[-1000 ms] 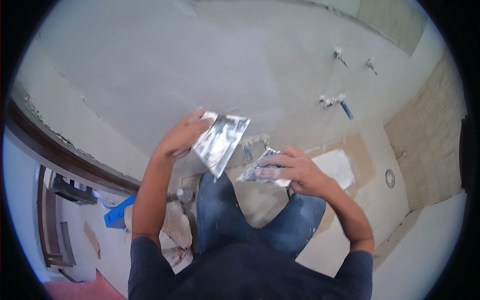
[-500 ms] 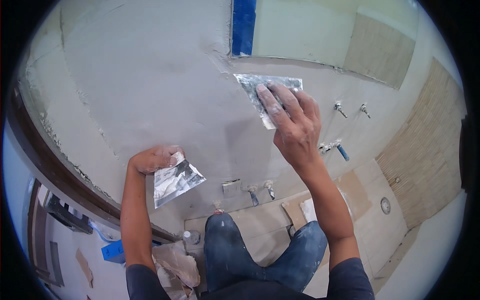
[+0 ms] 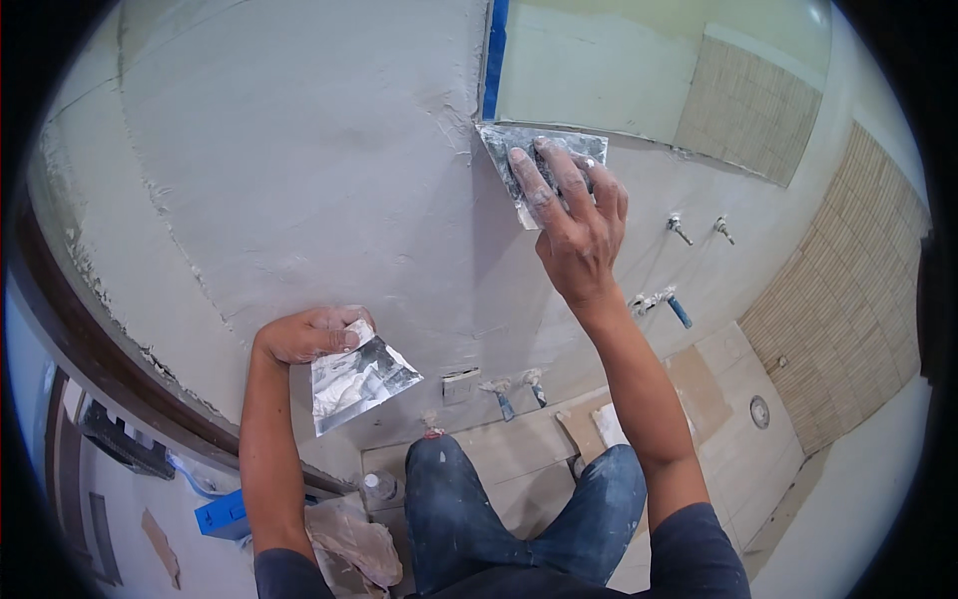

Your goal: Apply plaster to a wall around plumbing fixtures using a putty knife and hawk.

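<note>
My right hand [image 3: 579, 210] presses a flat metal putty knife [image 3: 506, 178] against the grey plastered wall [image 3: 329, 180]. Its blade lies just under the lower left corner of a framed glass panel [image 3: 599, 75] that has blue tape [image 3: 495, 60] along its left edge. White compound smears my fingers and the blade. Lower on the left, my left hand [image 3: 317, 334] grips a second putty knife [image 3: 364, 384], a wide blade pointing down with white compound spread over it. That blade is held in front of the wall.
Pipe stubs and valves [image 3: 679, 230] stick out of the wall at right, with more low down beside an outlet box [image 3: 461, 385]. A dark wooden frame [image 3: 110, 334] curves along the left. A bottle [image 3: 380, 486], a crumpled plastic bag [image 3: 349, 539] and a blue box [image 3: 222, 515] lie below.
My right hand has moved the putty knife slightly up to the panel's lower corner. The left-hand putty knife sits a little lower in view. The whole view has shifted slightly.
</note>
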The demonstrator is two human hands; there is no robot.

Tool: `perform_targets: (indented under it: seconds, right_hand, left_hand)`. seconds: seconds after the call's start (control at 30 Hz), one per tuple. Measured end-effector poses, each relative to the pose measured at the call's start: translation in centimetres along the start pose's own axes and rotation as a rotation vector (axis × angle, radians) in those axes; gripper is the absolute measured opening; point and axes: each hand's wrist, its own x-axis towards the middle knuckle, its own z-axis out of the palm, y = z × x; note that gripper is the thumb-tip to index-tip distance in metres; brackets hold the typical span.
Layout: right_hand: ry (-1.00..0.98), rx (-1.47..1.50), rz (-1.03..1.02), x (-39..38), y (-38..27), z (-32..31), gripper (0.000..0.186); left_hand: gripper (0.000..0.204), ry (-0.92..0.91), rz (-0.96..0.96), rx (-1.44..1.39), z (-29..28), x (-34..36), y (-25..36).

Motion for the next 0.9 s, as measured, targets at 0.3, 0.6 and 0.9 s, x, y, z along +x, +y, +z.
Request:
perform_targets:
  seconds: [0.3, 0.6, 0.9]
  right_hand:
    - [0.004, -0.068, -0.006, -1.3, 0.8, 2.0, 0.052]
    - [-0.131, -0.005, -0.073, -3.3, -0.7, 0.6, 0.055]
    - [-0.068, -0.004, -0.008, -0.6, 1.3, -0.4, 0.056]
  left_hand:
    - [0.046, 0.020, -0.011, -0.032, 0.2, 0.0, 0.0]
    - [0.041, 0.035, -0.048, -0.030, 0.7, -0.4, 0.8]
    - [0.041, -0.015, -0.009, 0.024, 0.1, -0.1, 0.1]
